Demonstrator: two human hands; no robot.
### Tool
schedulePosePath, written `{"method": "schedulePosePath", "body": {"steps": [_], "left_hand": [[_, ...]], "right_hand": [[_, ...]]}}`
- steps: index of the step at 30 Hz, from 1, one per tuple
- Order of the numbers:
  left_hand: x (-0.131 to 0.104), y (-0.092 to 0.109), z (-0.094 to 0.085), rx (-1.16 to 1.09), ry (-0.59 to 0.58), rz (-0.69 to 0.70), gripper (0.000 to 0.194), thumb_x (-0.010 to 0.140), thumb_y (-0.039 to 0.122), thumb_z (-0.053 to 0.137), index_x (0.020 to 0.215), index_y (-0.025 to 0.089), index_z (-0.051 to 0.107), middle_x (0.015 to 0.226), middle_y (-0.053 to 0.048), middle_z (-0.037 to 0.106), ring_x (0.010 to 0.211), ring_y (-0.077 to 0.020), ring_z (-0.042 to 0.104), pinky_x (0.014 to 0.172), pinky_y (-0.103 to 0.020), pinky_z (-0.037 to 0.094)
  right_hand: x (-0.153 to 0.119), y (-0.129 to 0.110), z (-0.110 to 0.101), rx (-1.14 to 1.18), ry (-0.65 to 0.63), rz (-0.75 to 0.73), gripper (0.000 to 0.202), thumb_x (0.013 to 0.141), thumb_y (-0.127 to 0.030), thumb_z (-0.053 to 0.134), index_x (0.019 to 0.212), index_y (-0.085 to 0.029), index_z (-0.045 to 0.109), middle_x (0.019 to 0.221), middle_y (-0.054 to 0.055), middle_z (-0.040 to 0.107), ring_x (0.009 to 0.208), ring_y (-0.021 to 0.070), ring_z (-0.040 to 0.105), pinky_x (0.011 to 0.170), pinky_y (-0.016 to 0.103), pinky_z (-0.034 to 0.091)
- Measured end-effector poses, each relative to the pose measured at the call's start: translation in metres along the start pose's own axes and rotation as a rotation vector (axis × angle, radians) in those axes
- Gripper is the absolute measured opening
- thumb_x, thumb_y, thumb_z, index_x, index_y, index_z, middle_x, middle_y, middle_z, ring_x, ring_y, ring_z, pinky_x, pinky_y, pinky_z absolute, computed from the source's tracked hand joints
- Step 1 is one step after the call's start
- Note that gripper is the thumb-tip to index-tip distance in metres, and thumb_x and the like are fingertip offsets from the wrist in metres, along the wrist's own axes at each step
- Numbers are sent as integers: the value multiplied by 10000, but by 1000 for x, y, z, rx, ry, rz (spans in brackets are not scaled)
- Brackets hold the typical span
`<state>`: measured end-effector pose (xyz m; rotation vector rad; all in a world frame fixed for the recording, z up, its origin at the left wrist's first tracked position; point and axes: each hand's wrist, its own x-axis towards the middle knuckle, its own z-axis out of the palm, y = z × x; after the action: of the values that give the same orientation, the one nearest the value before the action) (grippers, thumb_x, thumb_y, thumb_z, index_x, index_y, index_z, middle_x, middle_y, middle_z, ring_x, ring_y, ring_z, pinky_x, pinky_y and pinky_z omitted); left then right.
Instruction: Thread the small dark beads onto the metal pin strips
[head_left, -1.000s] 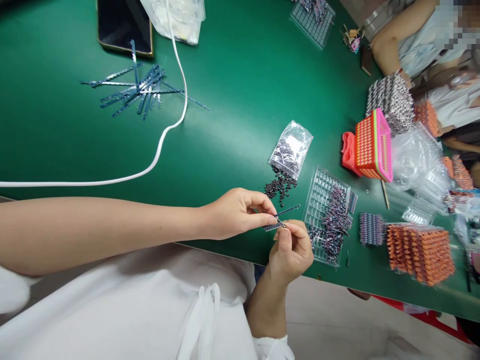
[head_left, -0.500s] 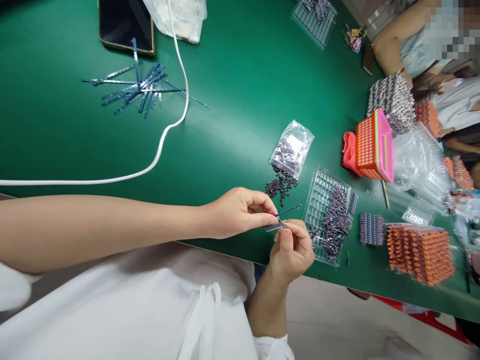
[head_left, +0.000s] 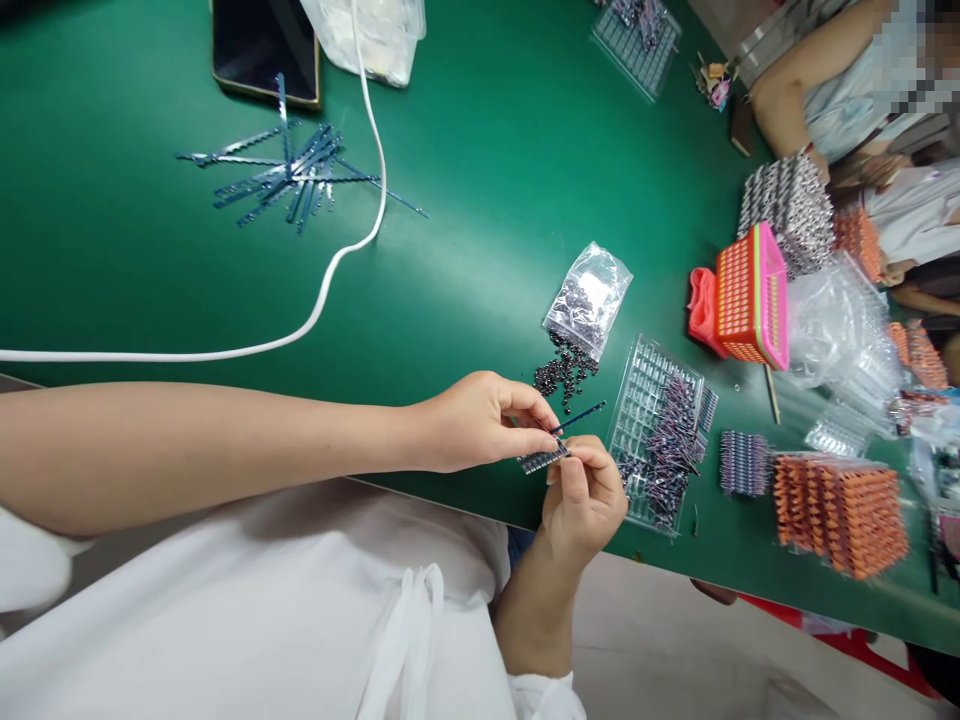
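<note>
Head cam: L hand (head_left: 476, 425) & R hand (head_left: 585, 500) both pinch dark strips (head_left: 543, 460) nr bench (head_left: 465, 310) edge, wide stretch btwn cord (head_left: 328, 275) & bag (head_left: 589, 300).

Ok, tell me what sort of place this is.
Probably a small workshop for hand assembly: loose dark beads lie beside a clear bag on a long green table, orange pieces are stacked in quantity, and other people sit farther along.

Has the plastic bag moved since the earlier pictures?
No. The plastic bag lies in the same place relative to the clear tray; both shift slightly right together in the view.
</note>
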<state>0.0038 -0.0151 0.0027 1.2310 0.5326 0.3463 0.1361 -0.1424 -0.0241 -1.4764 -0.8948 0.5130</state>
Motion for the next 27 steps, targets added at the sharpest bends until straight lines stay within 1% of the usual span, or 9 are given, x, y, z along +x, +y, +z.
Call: {"method": "schedulePosePath", "body": {"steps": [4, 8, 13, 20, 27], "left_hand": [[2, -2, -2, 6, -24, -10, 176, 802, 296, 719, 893, 146, 732, 779, -26, 744, 735, -150, 678, 689, -264, 529], [2, -1, -4, 24, -57, -14, 172, 818, 317, 698, 849, 149, 722, 753, -16, 727, 714, -138, 654, 662, -247, 499], [1, 1, -4, 99, -37, -23, 185, 805, 329, 690, 805, 145, 709, 701, -7, 694, 644, -120, 600, 585, -222, 443], [-1, 6, -2, 80, -17, -22, 146, 793, 292, 688, 768, 148, 690, 683, -2, 687, 632, -115, 599, 596, -219, 455], [-2, 4, 0, 48, -7, -8, 150, 797, 286, 683, 776, 137, 689, 704, -19, 704, 655, -125, 622, 611, -228, 474]], "right_hand": [[1, 3, -1, 13, -16, 22, 121, 874, -286, 627, 818, -185, 595, 762, -18, 530, 557, 73, 495, 479, 210, 376], [3, 4, -2, 56, -75, 41, 117, 883, -296, 611, 832, -192, 593, 742, -25, 518, 543, 73, 493, 470, 207, 368], [4, 4, -3, 60, -141, 58, 130, 888, -308, 600, 819, -199, 586, 725, -24, 503, 545, 82, 477, 466, 217, 353], [4, 4, -2, 148, -143, 52, 51, 890, -234, 605, 852, -206, 623, 743, -24, 520, 566, 79, 493, 478, 205, 352], [4, 5, -3, 114, -142, 44, 91, 897, -279, 592, 848, -204, 608, 717, -24, 507, 539, 81, 483, 455, 206, 332]]}}
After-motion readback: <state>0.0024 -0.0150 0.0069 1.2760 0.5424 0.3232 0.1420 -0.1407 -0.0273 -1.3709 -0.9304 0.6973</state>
